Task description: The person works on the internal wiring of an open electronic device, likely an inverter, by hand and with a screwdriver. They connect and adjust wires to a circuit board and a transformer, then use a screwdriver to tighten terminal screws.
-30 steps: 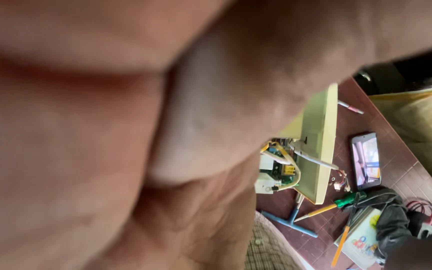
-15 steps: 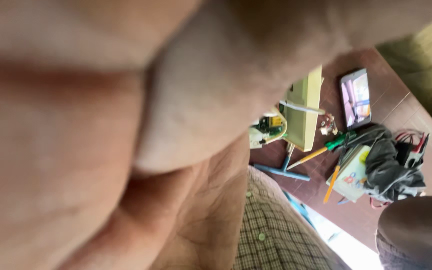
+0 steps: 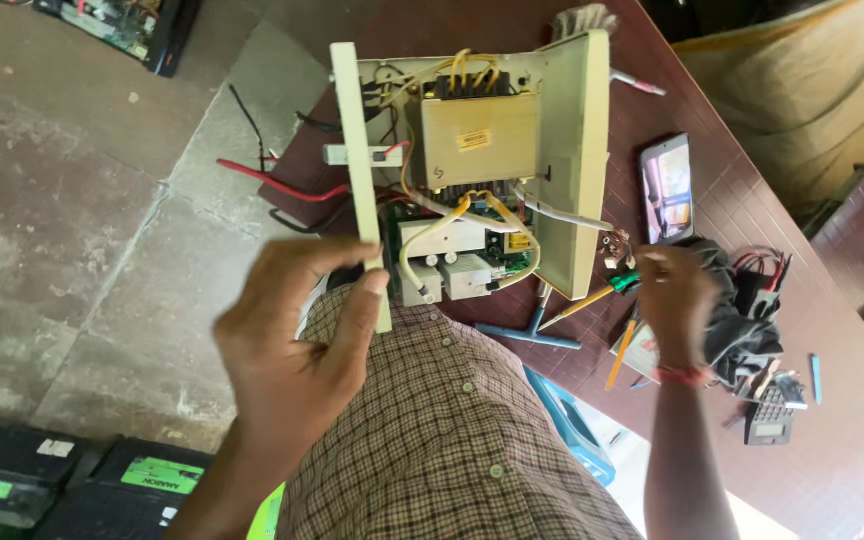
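An open cream-coloured electronic unit (image 3: 577, 150) lies on a dark red table (image 3: 842, 450), showing a transformer block (image 3: 477, 140), a green circuit board (image 3: 472, 260) and yellow and white wires. My left hand (image 3: 292, 340) grips the lower end of the unit's cream side panel (image 3: 357, 150), thumb on its edge. My right hand (image 3: 672, 290) is closed on the green handle of a screwdriver (image 3: 592, 297) with a yellow shaft, just right of the unit. My checked shirt (image 3: 452, 450) fills the bottom centre.
A phone (image 3: 667, 190) lies right of the unit. A black cloth with red and black leads (image 3: 747, 300), a calculator (image 3: 767, 410), a blue tool (image 3: 527, 335) and an orange pencil (image 3: 620, 355) are nearby. Red and black cables (image 3: 272, 180) hang over the table edge. Batteries (image 3: 52, 480) stand on the floor.
A hand held close to the camera blocked most of the view before. It has moved away, and both hands are now down at the unit and the screwdriver.
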